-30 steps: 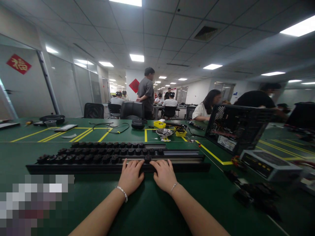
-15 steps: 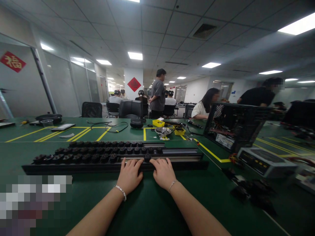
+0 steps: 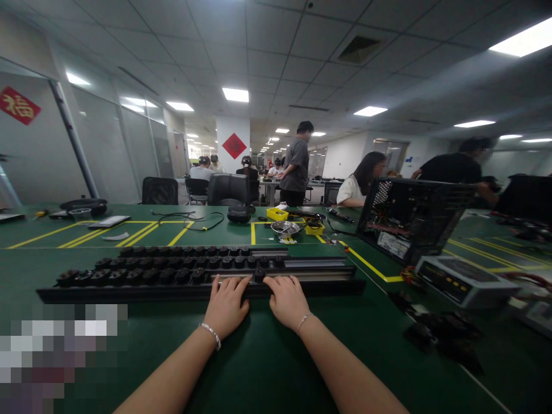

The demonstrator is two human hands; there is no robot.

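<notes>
Across the green table lie long black rails (image 3: pixel 319 287), one behind another, with rows of black socket-like blocks (image 3: pixel 149 277) sitting along them. My left hand (image 3: pixel 227 305) lies over the front rail, palm down, fingers stretched onto its top and the thumb apart. On the same rail, my right hand (image 3: pixel 288 300) rests with its fingers extended and slightly spread. A single black block (image 3: pixel 259 275) stands in the rail between my hands, with fingertips close on both sides. Whether they touch it I cannot tell. The undersides of my fingers are hidden.
An opened computer case (image 3: pixel 409 224) stands at the right, with a power supply unit (image 3: pixel 463 282) and dark blurred parts (image 3: pixel 444 333) nearer. Behind the rails are a metal bowl (image 3: pixel 284 229), a yellow tray (image 3: pixel 277 214) and cables (image 3: pixel 190 221). Several people are in the background.
My hands stay at nearly the same place on the front rail. The standing person in grey has moved to the right. The view has shifted slightly.
</notes>
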